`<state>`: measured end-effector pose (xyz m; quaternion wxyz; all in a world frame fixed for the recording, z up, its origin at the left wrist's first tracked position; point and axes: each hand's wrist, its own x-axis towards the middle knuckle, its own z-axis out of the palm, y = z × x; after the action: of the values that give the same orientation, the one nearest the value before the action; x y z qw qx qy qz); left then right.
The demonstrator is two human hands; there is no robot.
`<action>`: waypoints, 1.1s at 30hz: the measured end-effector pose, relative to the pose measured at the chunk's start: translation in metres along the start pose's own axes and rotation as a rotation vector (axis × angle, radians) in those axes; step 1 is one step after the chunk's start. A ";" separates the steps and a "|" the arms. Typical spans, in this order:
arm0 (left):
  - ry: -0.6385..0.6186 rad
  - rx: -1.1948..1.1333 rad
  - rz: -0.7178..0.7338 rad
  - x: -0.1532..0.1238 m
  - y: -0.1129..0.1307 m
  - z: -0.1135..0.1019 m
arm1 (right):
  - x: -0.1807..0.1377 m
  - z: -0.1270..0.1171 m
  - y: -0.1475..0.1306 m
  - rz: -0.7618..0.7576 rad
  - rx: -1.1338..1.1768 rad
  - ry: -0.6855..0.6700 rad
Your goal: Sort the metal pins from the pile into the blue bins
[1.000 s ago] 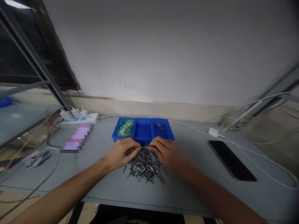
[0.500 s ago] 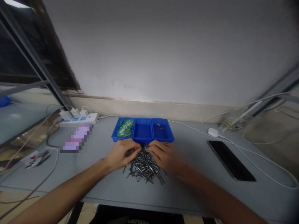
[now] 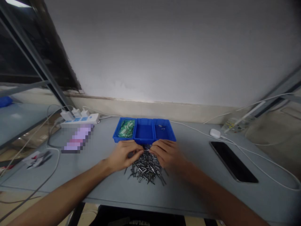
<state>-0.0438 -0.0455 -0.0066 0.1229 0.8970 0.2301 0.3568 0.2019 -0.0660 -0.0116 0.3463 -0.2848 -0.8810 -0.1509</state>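
Note:
A heap of small dark metal pins [image 3: 146, 168] lies on the grey table [image 3: 188, 185] in front of me. My left hand [image 3: 124, 154] and my right hand [image 3: 167, 153] rest on the far edge of the heap, fingers curled. Between their fingertips they pinch one thin pin [image 3: 146, 150], held level. Just behind stand three blue bins side by side: the left bin [image 3: 125, 129] holds green parts, the middle bin [image 3: 144, 131] looks empty, the right bin [image 3: 163, 130] holds a few pins.
A black phone [image 3: 232, 161] lies at the right with a white earbud case [image 3: 214, 133] and cables behind it. A white power strip [image 3: 80, 119] with plugs sits at the left, a blurred pink object [image 3: 77, 138] beside it. Metal frame posts rise at both sides.
Both hands have drawn slightly together and a single pin now shows between their fingertips. The heap and bins have not moved.

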 end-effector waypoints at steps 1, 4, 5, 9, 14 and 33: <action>0.024 0.005 -0.009 0.000 0.000 0.000 | -0.001 -0.002 0.003 -0.012 -0.013 0.037; 0.084 0.003 -0.040 -0.001 -0.001 -0.002 | -0.002 -0.009 0.013 0.001 -0.041 0.226; 0.093 0.001 -0.046 -0.001 -0.001 -0.003 | -0.002 -0.012 0.017 0.052 -0.054 0.311; 0.061 0.012 -0.022 -0.001 0.000 -0.003 | 0.001 -0.020 0.032 0.410 -0.216 0.394; -0.055 0.051 -0.091 -0.004 -0.007 0.004 | 0.002 -0.015 0.032 0.276 -0.148 0.127; -0.368 0.352 -0.213 -0.003 -0.009 0.001 | -0.007 0.012 0.003 0.056 0.033 -0.406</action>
<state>-0.0478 -0.0389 -0.0127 0.0420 0.9250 0.3555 0.1276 0.2018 -0.0607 -0.0243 0.1703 -0.3282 -0.9267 -0.0665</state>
